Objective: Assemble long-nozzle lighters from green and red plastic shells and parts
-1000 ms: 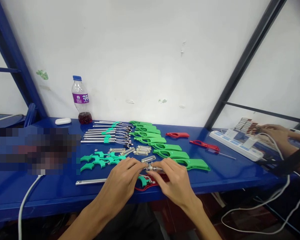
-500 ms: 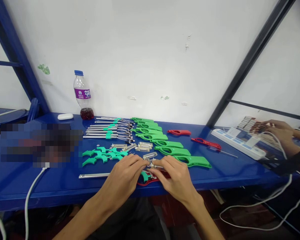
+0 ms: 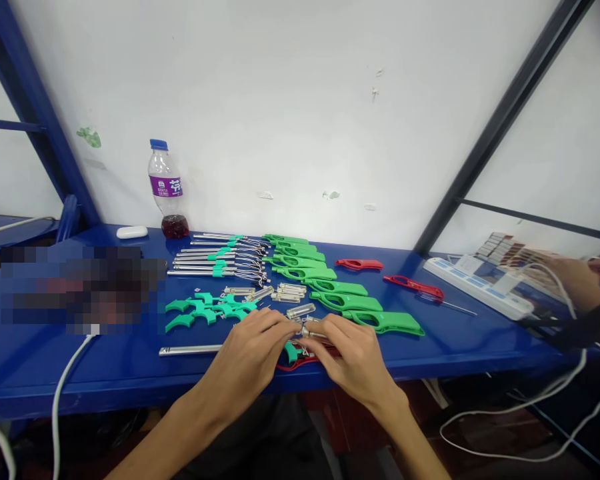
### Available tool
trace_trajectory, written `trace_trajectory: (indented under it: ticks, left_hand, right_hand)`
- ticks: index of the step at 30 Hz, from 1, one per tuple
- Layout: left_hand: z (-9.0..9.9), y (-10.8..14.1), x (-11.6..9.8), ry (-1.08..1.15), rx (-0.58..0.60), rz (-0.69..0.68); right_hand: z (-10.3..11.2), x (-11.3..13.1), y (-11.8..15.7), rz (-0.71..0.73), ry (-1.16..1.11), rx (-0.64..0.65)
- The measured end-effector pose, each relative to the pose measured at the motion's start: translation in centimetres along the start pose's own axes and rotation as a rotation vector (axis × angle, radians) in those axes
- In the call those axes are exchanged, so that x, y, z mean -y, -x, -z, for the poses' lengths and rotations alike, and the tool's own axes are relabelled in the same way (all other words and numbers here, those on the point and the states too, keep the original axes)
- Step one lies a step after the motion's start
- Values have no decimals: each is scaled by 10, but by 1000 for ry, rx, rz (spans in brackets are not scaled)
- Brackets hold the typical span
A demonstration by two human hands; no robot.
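Observation:
My right hand grips a clear lighter fuel tank between thumb and fingers. Against its left end, the fingertips of my left hand are pinched, and what they hold is hidden. Below the fingers lies a red lighter shell half, mostly covered by my hands. A teal trigger and thin wires sit over it. From behind my left hand a silver metal tube sticks out to the left. Just beyond the fingertips lies another clear fuel tank.
Several green lighter shells, tube-and-wire assemblies, loose teal triggers and clear tanks lie behind my hands. A screwdriver lies near red shells. A power strip and bottle stand farther out.
Both hands stay almost in place over the red shell, with only slight finger movement. At the far right, another person's hand has shifted.

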State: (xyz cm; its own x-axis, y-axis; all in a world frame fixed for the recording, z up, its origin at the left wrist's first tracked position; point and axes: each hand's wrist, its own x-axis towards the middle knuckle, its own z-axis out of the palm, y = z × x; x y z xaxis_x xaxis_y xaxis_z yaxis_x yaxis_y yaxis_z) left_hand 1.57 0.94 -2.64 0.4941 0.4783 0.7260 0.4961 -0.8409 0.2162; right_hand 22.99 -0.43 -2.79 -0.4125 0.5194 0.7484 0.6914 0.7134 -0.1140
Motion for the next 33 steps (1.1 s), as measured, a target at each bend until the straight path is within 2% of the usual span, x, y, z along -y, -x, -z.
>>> trace_trajectory:
  ticks: [9,18,33]
  left_hand:
    - [2,-5,-2,3,-19,86]
    - [1,-4,-2,43,10,54]
    - [-2,-1,0,-12,-2,-1]
  right_hand:
    - [0,0,2,-34,-10,-21]
    - [2,-1,1,53,61,-23]
    - [2,0,0,65,25,-19]
